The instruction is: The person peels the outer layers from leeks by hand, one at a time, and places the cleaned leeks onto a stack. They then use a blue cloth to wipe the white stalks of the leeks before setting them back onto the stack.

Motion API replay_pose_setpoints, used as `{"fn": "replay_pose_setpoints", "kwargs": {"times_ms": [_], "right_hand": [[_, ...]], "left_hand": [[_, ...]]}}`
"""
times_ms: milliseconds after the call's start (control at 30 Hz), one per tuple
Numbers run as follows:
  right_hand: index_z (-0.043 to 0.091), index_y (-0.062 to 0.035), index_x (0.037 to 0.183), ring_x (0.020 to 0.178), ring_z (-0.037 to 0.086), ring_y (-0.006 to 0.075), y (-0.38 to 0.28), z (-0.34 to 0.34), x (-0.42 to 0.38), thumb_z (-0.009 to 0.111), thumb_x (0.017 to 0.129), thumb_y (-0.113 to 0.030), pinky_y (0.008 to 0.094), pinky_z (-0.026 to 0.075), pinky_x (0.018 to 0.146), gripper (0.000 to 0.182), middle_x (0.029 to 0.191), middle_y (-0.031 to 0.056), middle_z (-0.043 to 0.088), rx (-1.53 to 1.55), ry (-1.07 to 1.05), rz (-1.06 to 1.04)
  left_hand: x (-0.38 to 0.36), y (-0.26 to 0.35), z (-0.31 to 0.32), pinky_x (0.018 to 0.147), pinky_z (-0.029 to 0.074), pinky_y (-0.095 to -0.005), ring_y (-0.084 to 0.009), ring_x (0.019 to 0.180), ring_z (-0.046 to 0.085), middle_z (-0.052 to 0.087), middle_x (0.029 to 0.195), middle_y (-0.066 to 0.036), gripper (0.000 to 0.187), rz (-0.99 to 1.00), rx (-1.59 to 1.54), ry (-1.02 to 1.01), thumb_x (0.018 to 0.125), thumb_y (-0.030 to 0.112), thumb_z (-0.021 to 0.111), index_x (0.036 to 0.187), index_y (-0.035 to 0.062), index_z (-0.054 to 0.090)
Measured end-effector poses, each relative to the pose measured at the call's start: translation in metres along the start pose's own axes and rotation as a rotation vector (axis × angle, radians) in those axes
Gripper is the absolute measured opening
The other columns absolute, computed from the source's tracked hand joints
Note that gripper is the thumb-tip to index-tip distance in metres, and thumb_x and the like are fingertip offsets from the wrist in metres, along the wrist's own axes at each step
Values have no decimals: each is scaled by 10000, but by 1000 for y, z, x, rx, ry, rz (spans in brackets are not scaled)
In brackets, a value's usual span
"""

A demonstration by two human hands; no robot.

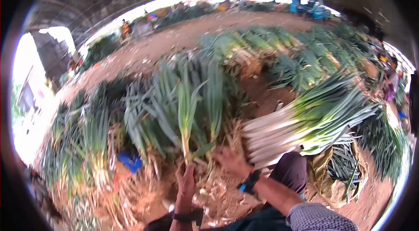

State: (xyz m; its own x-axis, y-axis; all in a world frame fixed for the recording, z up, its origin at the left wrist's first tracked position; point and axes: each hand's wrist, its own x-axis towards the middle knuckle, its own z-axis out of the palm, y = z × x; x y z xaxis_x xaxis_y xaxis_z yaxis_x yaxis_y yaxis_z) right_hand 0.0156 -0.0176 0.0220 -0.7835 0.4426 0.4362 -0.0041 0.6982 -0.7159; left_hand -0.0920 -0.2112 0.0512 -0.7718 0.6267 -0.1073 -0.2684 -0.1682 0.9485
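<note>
My left hand [185, 177] is at the base of an upright green onion stalk [185, 117], its fingers pointing up around the lower end. Just to the right, my right hand [228, 160] reaches in beside the same stalk, near a short piece of green leaf [204, 149]; its fingertips are blurred. Peeled stalks with white shanks [273, 133] lie in a large pile right of my hands, leaves toward the upper right. Unpeeled bunches [152, 117] stand behind and left of my left hand. Peelings [214, 196] cover the ground below both hands.
An open sack [336, 178] of green leaves sits at the right, near my knee [290, 172]. A blue item [130, 161] lies among the left bunches. More onion bunches [305, 61] spread behind. A person [391, 80] is at the far right.
</note>
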Motion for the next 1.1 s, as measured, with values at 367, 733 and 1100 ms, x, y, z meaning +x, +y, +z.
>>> {"fn": "replay_pose_setpoints", "kwargs": {"times_ms": [367,733,1100], "right_hand": [[687,-8,1002,523,560,86,-56,30,99,751,907,-372,257,419,434,382,739,46,669,880,-295,534],[663,-24,953,495,466,74,-56,69,54,749,918,-233,248,360,415,229,712,-1,577,1208,-177,658],[618,-74,760,503,450,86,-47,63,-24,705,927,-334,277,336,462,321,584,-32,500,801,-473,707]], "left_hand": [[-47,2,-1,449,343,-228,-66,499,430,535,684,5,299,33,11,-102,1054,348,506,1027,62,592],[-40,-27,-11,395,320,-272,-112,415,392,498,633,-20,335,-41,-333,-17,1059,410,459,1058,95,572],[-37,-39,-30,372,351,-262,-123,435,454,558,686,-39,350,2,-334,-30,1054,378,439,1124,75,597]]}}
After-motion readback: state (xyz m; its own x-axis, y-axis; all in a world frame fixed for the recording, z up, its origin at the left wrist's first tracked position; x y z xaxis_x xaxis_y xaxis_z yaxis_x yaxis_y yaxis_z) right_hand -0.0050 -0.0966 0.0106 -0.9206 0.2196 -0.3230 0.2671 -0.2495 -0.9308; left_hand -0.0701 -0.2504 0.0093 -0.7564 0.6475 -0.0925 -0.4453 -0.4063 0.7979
